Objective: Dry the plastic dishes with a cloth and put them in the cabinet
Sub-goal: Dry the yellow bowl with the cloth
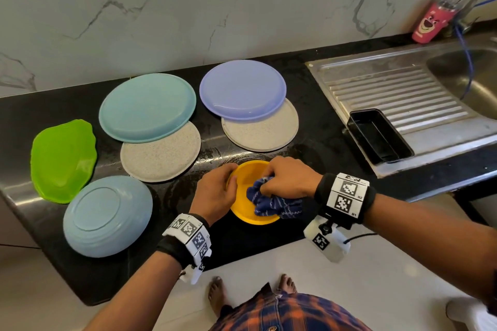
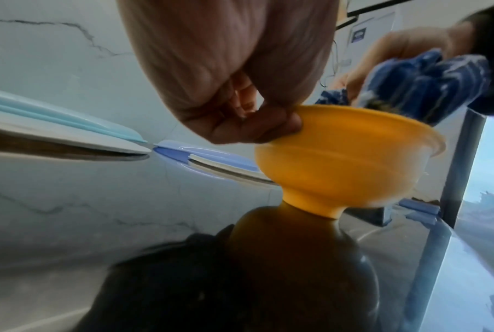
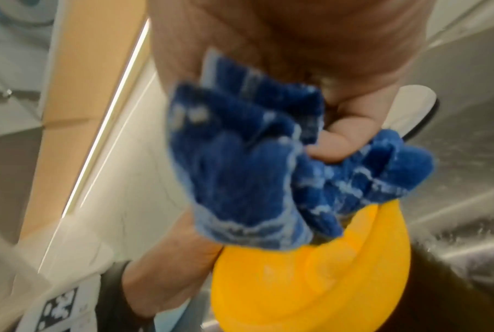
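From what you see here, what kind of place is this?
Most likely a home kitchen: a black countertop below a marble wall, a steel sink with ribbed drainboard, and plastic plates laid out, such as the purple plate.

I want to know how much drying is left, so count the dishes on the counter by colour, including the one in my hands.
Speckled grey round plates: 2
Teal round plate: 1
Lavender round plate: 1
Blue-grey upturned plate: 1
Green leaf-shaped plastic dish: 1
Yellow plastic bowl: 1
Total: 7
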Available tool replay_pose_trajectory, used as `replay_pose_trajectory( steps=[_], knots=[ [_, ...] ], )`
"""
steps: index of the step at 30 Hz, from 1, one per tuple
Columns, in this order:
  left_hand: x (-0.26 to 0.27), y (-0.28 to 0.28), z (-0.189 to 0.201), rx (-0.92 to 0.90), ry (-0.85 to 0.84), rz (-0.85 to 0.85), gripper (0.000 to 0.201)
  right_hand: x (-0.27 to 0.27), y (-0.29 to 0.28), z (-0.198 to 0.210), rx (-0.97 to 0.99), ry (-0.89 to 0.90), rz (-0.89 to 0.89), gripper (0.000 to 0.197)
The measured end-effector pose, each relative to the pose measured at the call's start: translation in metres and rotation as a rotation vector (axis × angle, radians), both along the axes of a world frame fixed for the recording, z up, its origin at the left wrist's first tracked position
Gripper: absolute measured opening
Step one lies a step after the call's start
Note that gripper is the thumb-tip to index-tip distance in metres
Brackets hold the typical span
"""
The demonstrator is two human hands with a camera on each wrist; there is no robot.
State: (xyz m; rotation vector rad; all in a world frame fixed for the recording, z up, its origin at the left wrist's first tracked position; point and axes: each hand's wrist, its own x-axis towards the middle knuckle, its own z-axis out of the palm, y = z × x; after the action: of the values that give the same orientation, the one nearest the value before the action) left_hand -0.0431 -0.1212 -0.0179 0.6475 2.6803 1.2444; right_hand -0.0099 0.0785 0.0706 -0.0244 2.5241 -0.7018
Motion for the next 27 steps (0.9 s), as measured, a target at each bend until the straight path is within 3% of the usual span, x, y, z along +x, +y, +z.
replay_pose_trajectory(
  steps=[4,7,10,13,19,23,27],
  knots=[
    [-0.002,-0.002,0.004,0.126,-0.252,0.032,0.021,0.002,0.003,-0.014,-0.163,0.181,-0.398,0.030],
    [0.001,0.000,0.014,0.273,-0.538,0.060,0.025,0.002,-0.004,-0.026,-0.237,0.216,-0.511,0.020],
    [0.002,0.001,0.022,0.337,-0.681,0.062,0.025,0.005,-0.017,-0.035,-0.284,0.161,-0.439,0.011],
    [0.001,0.000,0.023,0.397,-0.748,0.084,0.024,0.006,-0.029,-0.039,-0.323,0.126,-0.323,0.019],
    [0.001,-0.005,0.020,0.419,-0.731,0.105,0.023,-0.005,-0.021,-0.024,-0.290,-0.038,-0.144,0.024],
    [-0.001,-0.004,0.022,0.411,-0.733,0.107,0.019,-0.006,-0.018,-0.022,-0.143,0.071,-0.164,0.026],
    [-0.004,-0.002,0.021,0.388,-0.689,0.129,0.020,-0.004,-0.028,-0.031,-0.183,0.124,-0.147,0.021]
  ],
)
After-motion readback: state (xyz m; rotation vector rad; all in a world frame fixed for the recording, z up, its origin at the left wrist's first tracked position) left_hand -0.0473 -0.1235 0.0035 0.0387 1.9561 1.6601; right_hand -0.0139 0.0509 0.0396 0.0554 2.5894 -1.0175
